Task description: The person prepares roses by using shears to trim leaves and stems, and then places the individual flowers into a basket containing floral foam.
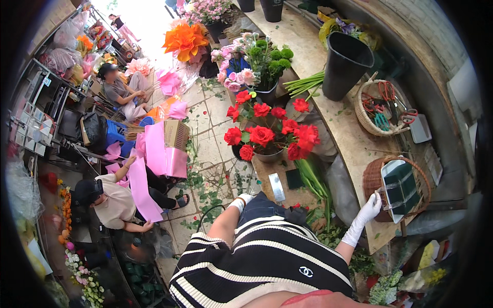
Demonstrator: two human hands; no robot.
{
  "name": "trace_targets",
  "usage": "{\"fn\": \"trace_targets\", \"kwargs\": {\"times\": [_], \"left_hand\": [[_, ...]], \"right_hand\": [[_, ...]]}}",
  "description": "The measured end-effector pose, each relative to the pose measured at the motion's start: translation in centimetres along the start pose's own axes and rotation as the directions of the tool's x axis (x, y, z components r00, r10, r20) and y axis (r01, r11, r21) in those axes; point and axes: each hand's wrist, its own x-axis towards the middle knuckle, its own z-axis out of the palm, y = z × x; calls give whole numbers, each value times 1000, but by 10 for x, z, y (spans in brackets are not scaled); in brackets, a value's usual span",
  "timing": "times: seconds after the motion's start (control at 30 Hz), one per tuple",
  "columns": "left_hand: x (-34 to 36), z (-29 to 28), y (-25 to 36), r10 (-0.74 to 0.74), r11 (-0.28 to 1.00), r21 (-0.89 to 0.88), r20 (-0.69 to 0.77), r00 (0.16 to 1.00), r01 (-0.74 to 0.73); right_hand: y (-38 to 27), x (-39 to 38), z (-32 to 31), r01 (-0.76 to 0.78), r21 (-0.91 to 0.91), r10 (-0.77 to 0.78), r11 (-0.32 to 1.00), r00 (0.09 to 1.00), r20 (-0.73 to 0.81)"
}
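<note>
My right hand (368,208), in a white glove, is at the left side of a brown wicker basket (371,177) on the wooden bench. Its fingers are pressed together by the basket's edge, and what they pinch is too small to make out. Dark green floral foam (401,186) fills the basket, with clear strips across it and a pale liner showing at the edges. My left hand (243,200), also gloved in white, hangs low beside my dark trousers; its fingers are mostly hidden.
Red roses (262,135) stand in a bucket ahead. Along the bench (344,120) are a tall black bucket (338,77) and a woven basket of scissors (367,115). Leaves litter the tiled floor (205,149). At left, one person handles pink paper (141,190); another sits farther back.
</note>
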Motion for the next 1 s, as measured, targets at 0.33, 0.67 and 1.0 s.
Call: {"fn": "trace_targets", "kwargs": {"times": [0.33,0.67,1.0], "left_hand": [[-15,14,-8,-96,982,-173,-90,991,79],[-16,19,-4,-149,973,-188,-46,988,138],[-38,33,-18,-72,995,-74,-89,993,66]], "right_hand": [[22,10,9,110,-111,-115,988,992,-40],[28,9,4,357,-295,-383,886,923,-33],[35,-1,-4,529,-426,-514,734,843,161]]}}
